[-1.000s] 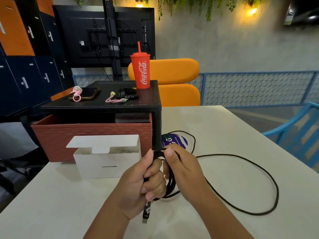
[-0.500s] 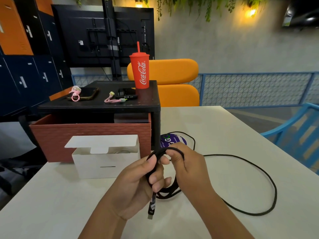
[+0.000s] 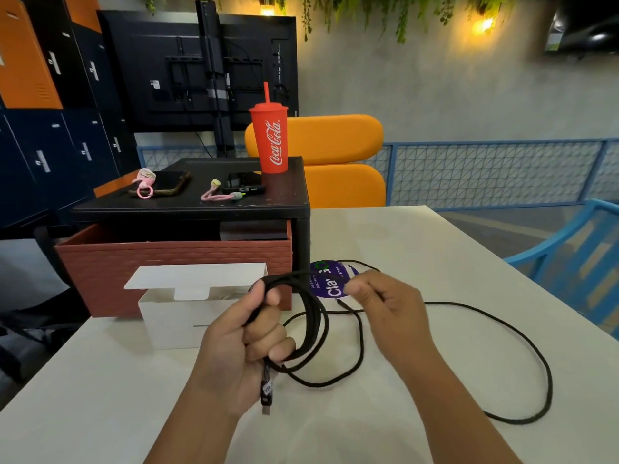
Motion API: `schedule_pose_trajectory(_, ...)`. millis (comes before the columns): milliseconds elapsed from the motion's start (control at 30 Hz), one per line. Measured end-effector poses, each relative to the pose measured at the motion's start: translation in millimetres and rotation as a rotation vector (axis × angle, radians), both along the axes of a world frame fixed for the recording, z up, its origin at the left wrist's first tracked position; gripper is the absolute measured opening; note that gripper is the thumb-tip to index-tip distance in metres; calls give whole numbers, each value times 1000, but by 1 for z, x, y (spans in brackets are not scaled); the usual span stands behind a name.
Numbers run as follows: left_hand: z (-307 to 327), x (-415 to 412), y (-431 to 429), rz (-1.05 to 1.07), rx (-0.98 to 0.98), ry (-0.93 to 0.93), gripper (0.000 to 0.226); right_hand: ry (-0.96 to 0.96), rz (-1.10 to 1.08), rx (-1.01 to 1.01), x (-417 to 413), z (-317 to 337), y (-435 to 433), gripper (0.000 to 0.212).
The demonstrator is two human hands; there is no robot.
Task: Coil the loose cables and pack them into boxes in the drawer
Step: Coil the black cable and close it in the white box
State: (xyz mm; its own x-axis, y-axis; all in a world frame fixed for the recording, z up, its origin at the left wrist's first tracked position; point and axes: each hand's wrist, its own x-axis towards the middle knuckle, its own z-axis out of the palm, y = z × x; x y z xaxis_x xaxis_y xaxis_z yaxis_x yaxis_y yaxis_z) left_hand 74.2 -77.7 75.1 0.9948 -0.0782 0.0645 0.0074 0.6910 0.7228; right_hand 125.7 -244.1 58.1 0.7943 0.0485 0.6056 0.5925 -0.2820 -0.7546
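Observation:
My left hand (image 3: 244,343) grips a few coiled loops of a long black cable (image 3: 522,349); its labelled plug (image 3: 267,393) hangs below my fist. My right hand (image 3: 388,313) pinches the cable's free run just right of the coil, level with its top. The rest of the cable trails in a wide loop across the white table to the right. An open white box (image 3: 174,316) stands left of my hands, its lid flap up. Behind it the brick-patterned drawer (image 3: 174,262) is pulled out of a black stand.
On the black stand (image 3: 214,205) stand a red Coca-Cola cup (image 3: 271,139), two phones and pink straps. A purple round sticker (image 3: 330,283) lies on the table (image 3: 402,256) behind my hands. An orange chair is beyond the table, a blue chair at the right edge.
My right hand has moved away to the right from my left hand, drawing the cable out. The coil in my left hand has opened into wider loops.

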Motion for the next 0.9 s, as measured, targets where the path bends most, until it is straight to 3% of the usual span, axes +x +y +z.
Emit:
schedule_pose_trajectory(67, -5, 2, 4, -84, -80, -64, 25, 6, -94, -1, 4, -1, -7, 38)
schedule_pose_trajectory(167, -17, 13, 8, -393, -301, -241, 35, 48, -173, -153, 6, -4, -6, 48)
schedule_pose_trajectory(233, -17, 10, 14, -262, -248, -264, 51, 155, -137, -329, 2, -4, 2, 48)
schedule_pose_trajectory(333, -18, 9, 25, -110, -128, -321, 50, 358, 94, -545, -8, -3, 16, 31)
schedule_pose_trajectory(433, -8, 8, 15, -134, -65, -385, 55, 485, 303, -684, -17, 0, 23, 25)
schedule_pose_trajectory(500, -11, 5, 6, 3, -7, -214, 56, 512, 345, -791, -21, 5, 20, 24)
schedule_pose_trajectory(633, -4, 0, -14, 249, 385, -164, 21, 499, 413, -946, -29, 14, 15, 17)
schedule_pose_trajectory(733, -13, 2, -17, 314, 722, -205, 25, 465, 431, -1005, -35, 21, 14, 16)
schedule_pose_trajectory(900, -22, 6, -17, 278, 1042, -203, 27, 327, 394, -1027, -36, 26, 7, 16)
